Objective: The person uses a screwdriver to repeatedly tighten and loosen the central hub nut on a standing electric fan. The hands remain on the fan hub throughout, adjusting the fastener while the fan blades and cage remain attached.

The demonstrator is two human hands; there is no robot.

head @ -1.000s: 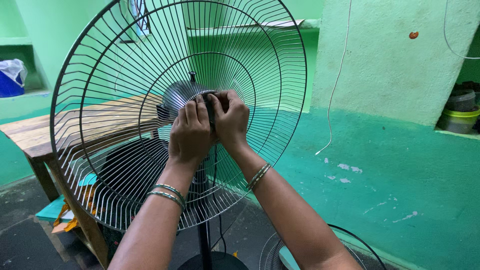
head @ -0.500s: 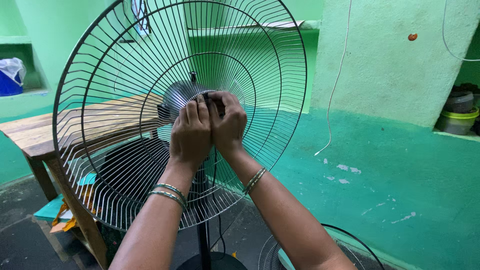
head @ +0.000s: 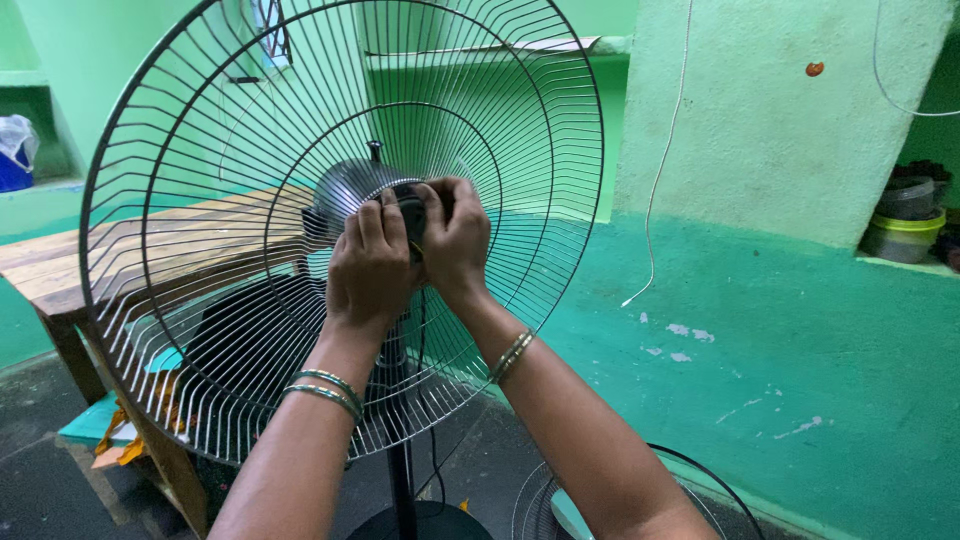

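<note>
Wire fan guard [head: 250,150] rings both hands | left hand [head: 368,265], right hand [head: 455,240] grip hub [head: 410,205] | wooden bench [head: 120,250] behind

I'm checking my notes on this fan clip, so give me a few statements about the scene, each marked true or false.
1. Both hands are at the middle of the wire fan guard. True: the left hand and right hand meet at the dark hub.
2. The fan lies flat on the floor. False: it stands upright on a pole with a round base.
3. Each wrist carries bangles. True: bangles on the left, more on the right.
4. A metal table stands behind the guard. False: it is a wooden bench.
5. The wall behind is red. False: the wall is green.
</note>
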